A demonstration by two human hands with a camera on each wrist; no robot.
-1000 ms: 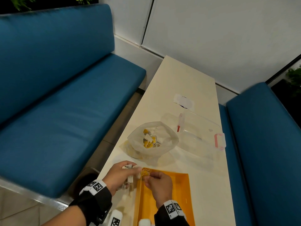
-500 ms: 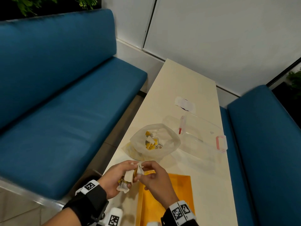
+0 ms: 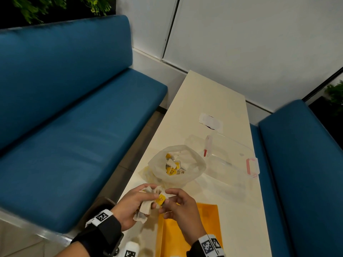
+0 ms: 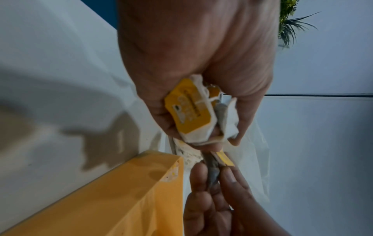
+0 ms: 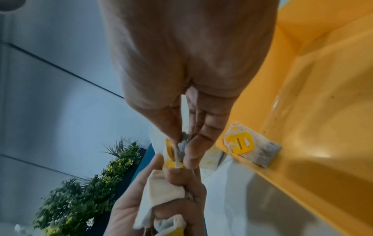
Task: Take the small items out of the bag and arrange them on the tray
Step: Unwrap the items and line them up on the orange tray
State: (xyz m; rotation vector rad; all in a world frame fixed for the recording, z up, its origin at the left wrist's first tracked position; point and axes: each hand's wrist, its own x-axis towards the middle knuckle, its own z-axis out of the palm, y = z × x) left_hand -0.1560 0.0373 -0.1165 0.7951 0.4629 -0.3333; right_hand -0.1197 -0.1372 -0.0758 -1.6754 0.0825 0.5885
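Tea bags (image 4: 189, 110): your left hand (image 3: 133, 204) grips a bunch of them, white pouches with yellow tags, fingers curled round the bundle above the desk (image 3: 209, 101). Your right hand (image 3: 178, 204) pinches one tea bag (image 5: 181, 146) from that bunch between thumb and fingertips, just beside the left hand. Both hands are held over the near end of the desk, at the far edge of the yellow tray (image 3: 207, 216). One tea bag (image 5: 250, 143) lies flat inside the tray against its wall. The open plastic bag (image 3: 193, 164) sits on the desk just beyond your hands, with more tea bags inside. A clear lidded box (image 3: 233, 158) lies beside the bag.
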